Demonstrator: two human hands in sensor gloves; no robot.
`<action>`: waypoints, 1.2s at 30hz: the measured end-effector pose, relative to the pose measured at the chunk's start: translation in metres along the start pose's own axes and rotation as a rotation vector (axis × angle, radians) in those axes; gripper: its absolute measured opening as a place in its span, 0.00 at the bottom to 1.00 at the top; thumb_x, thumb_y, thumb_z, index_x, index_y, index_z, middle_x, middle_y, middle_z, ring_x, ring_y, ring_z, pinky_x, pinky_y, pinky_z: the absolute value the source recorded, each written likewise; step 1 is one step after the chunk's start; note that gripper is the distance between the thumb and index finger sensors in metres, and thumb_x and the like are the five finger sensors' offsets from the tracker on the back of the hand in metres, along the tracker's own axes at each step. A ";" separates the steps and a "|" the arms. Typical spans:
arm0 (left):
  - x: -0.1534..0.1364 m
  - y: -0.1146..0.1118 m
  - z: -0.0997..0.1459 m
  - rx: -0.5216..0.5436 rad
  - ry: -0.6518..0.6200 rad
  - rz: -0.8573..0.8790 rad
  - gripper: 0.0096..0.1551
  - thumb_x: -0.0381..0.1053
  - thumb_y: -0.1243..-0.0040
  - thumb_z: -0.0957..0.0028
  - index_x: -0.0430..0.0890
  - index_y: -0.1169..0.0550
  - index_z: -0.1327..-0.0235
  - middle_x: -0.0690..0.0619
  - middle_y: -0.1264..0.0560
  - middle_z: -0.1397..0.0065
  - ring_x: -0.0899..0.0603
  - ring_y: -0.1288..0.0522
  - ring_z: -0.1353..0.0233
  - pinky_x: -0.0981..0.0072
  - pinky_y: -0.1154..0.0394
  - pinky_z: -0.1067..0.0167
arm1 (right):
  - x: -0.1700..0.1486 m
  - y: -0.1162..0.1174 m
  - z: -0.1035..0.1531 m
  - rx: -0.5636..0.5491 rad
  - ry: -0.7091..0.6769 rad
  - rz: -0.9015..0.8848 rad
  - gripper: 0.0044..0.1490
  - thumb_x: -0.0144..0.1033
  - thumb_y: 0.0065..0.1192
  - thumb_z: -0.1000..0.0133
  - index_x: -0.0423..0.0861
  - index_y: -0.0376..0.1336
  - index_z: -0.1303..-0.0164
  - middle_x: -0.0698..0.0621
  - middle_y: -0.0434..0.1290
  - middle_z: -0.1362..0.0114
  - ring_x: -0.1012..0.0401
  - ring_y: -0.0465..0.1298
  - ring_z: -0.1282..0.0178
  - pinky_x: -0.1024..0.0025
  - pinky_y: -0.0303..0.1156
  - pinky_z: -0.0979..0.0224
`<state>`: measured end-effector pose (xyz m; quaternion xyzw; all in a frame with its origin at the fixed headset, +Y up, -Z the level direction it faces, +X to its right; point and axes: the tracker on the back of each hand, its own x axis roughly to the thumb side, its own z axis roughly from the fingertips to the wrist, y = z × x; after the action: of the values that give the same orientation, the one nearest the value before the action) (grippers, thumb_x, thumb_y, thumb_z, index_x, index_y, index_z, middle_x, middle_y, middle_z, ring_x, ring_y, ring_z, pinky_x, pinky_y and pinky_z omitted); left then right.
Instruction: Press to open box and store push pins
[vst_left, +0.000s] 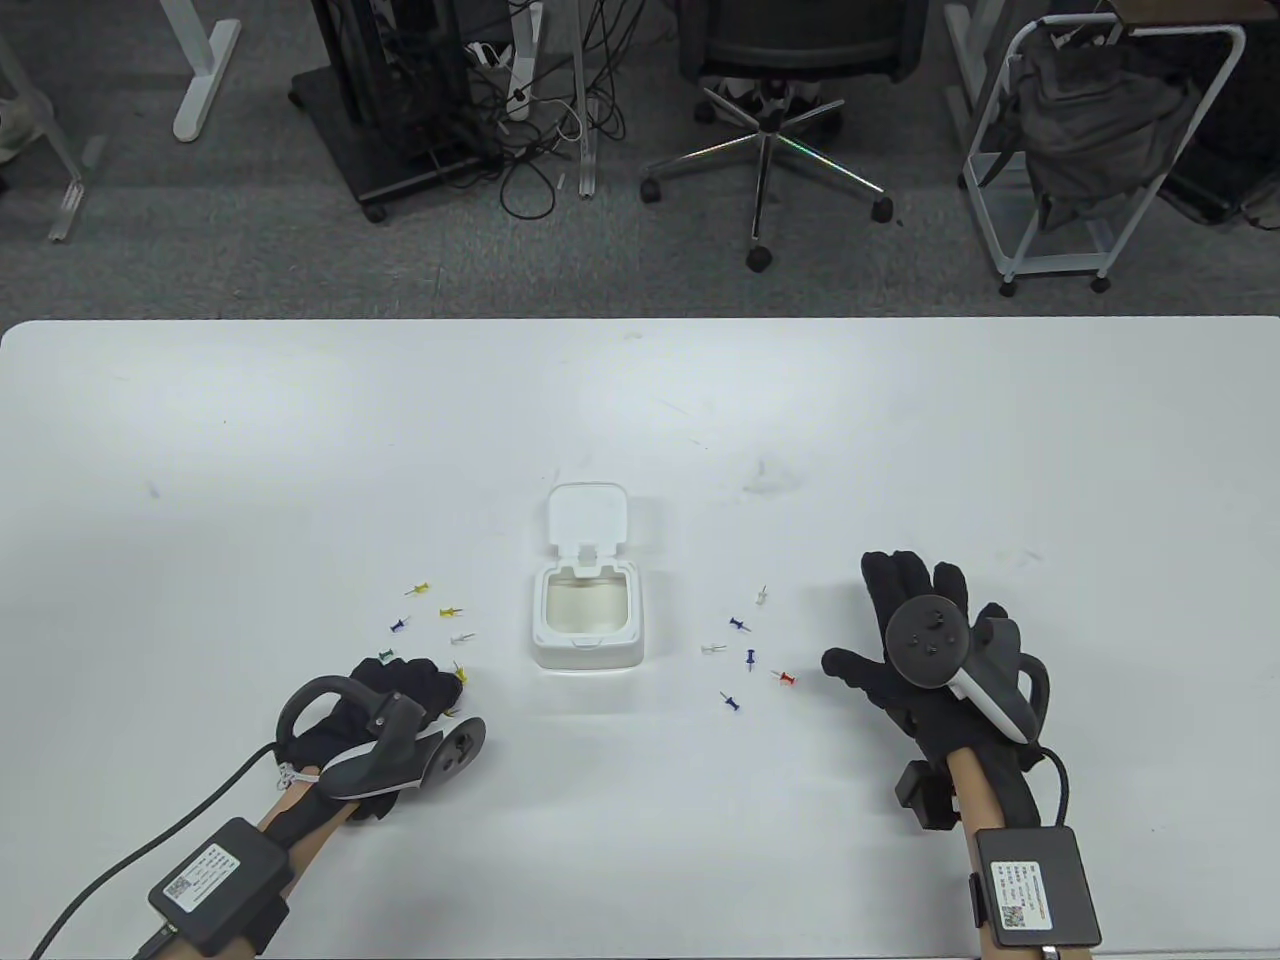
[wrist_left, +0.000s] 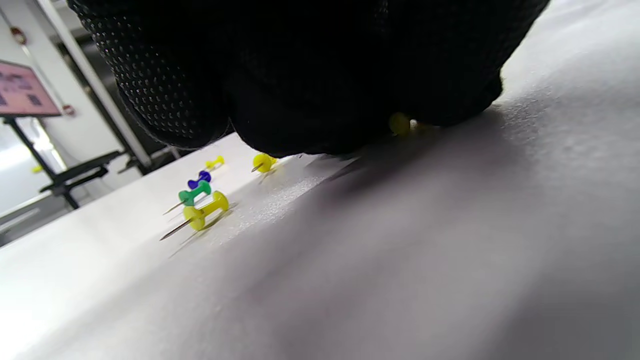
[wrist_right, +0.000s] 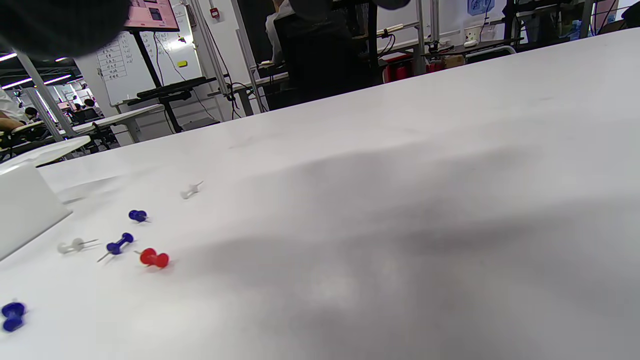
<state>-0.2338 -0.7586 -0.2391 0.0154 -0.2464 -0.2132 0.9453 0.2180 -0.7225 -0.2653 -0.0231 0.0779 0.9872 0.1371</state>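
Push pins (vst_left: 450, 611) at the box's nine o'clock lie loose; the left hand (vst_left: 400, 700) curls its fingertips on a yellow pin (wrist_left: 400, 123). At centre the box (vst_left: 587, 620) stands open, seemingly empty. At three o'clock, more pins (vst_left: 748, 657); the right hand (vst_left: 925, 650) rests flat, fingers spread, holding nothing. Storing looks barely begun.

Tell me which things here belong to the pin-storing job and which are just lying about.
Job: open white box; loose push pins, left group and right group; left hand; right hand.
Lying about: office chair, cart holding a bag, floor cables.
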 end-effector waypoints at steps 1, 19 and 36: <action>0.001 0.000 0.000 0.002 -0.005 -0.009 0.23 0.59 0.36 0.50 0.56 0.18 0.43 0.58 0.16 0.40 0.55 0.14 0.54 0.55 0.14 0.39 | 0.000 0.000 0.000 0.000 -0.001 -0.001 0.61 0.70 0.52 0.54 0.60 0.30 0.19 0.48 0.37 0.06 0.37 0.37 0.09 0.21 0.35 0.22; 0.011 -0.003 -0.002 -0.056 -0.071 -0.093 0.24 0.59 0.45 0.50 0.53 0.22 0.43 0.57 0.18 0.41 0.53 0.16 0.54 0.51 0.17 0.37 | 0.001 0.000 0.000 0.000 0.000 0.002 0.62 0.70 0.52 0.54 0.59 0.30 0.19 0.48 0.37 0.06 0.37 0.37 0.09 0.21 0.35 0.22; -0.006 0.068 -0.038 0.077 -0.023 -0.030 0.24 0.59 0.44 0.50 0.55 0.22 0.42 0.59 0.19 0.39 0.53 0.16 0.51 0.50 0.18 0.34 | 0.001 0.001 0.001 0.012 -0.001 0.011 0.61 0.69 0.52 0.54 0.58 0.30 0.18 0.46 0.37 0.06 0.36 0.37 0.09 0.22 0.35 0.21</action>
<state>-0.1938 -0.6972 -0.2662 0.0532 -0.2650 -0.2178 0.9378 0.2166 -0.7226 -0.2647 -0.0214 0.0841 0.9874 0.1320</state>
